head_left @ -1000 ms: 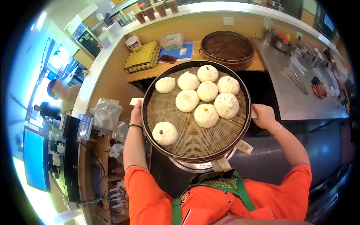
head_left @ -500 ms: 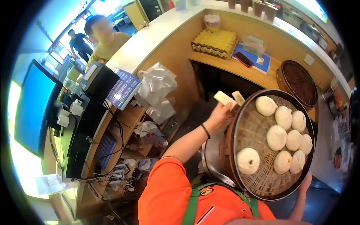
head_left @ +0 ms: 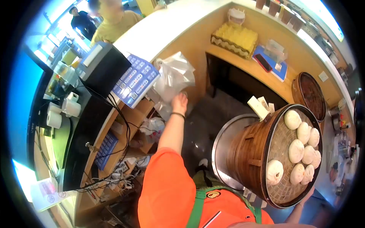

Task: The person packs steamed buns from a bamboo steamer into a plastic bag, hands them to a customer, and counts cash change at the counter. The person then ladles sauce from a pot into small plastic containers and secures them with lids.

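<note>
Left hand (head_left: 180, 103) at clear bags (head_left: 174, 78), grip unclear. Right hand (head_left: 310, 193) by steamer's (head_left: 245, 155) rim, closure hidden. Bags likely light, slippery: pinch an edge. Steamer, between hands, probably heavy: support both sides. Buns (head_left: 296, 151) look soft, dentable.

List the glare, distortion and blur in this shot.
Head view: white countertop washed out by bright light; plastic bags catching shiny highlights; wide-angle lens bowing the counter, with black corners; the face of the person in the tan shirt blurred; buns fairly clear.
</note>
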`<control>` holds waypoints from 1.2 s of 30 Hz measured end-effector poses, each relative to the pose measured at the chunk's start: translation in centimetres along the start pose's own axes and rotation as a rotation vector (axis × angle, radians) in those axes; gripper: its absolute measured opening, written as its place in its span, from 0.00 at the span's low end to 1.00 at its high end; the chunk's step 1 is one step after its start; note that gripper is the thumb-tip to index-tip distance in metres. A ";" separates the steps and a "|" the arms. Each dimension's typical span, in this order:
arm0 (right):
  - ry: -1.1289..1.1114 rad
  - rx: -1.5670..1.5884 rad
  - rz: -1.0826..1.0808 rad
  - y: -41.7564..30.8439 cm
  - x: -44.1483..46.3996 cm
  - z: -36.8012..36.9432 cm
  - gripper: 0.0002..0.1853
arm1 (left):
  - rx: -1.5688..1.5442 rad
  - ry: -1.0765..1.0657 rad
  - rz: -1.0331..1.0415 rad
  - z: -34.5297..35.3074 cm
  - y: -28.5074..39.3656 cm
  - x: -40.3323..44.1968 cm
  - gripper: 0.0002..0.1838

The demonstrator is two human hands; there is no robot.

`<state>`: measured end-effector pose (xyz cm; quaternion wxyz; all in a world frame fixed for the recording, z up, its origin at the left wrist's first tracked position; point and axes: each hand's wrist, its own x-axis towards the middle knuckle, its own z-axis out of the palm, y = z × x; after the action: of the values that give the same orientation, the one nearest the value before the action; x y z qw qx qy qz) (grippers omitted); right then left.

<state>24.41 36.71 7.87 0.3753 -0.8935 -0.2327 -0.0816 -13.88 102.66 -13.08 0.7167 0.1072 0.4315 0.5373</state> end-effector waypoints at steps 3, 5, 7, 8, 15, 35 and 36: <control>-0.007 0.219 0.091 0.4 -0.7 0.0 0.12 | 0.550 -0.063 -0.052 -1.3 2.3 -1.4 0.24; 0.049 0.410 0.183 -1.9 -1.8 0.9 0.16 | 0.490 0.106 -0.206 -4.2 1.0 -2.3 0.23; 0.080 0.568 0.284 -0.6 -3.3 0.6 0.17 | 0.320 0.365 -0.325 -7.9 -1.3 0.6 0.21; 0.107 0.723 0.379 0.4 -4.1 0.1 0.18 | 0.209 0.474 -0.278 -10.4 -2.7 3.3 0.18; 0.185 -0.302 0.266 -8.1 -6.1 -2.1 0.21 | -0.288 0.096 -0.025 -12.6 -1.6 10.6 0.17; 0.516 0.007 -0.074 -2.2 1.4 -7.4 0.24 | 0.620 -0.402 0.679 3.0 4.7 -23.0 0.05; 0.406 0.061 -0.217 -6.6 2.3 -7.1 0.23 | 0.614 -0.607 0.774 6.3 5.9 -26.2 0.04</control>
<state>23.44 36.51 17.80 0.4302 -0.8167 -0.2495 -0.2926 -14.52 84.40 7.54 0.4959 0.6095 0.2722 0.5554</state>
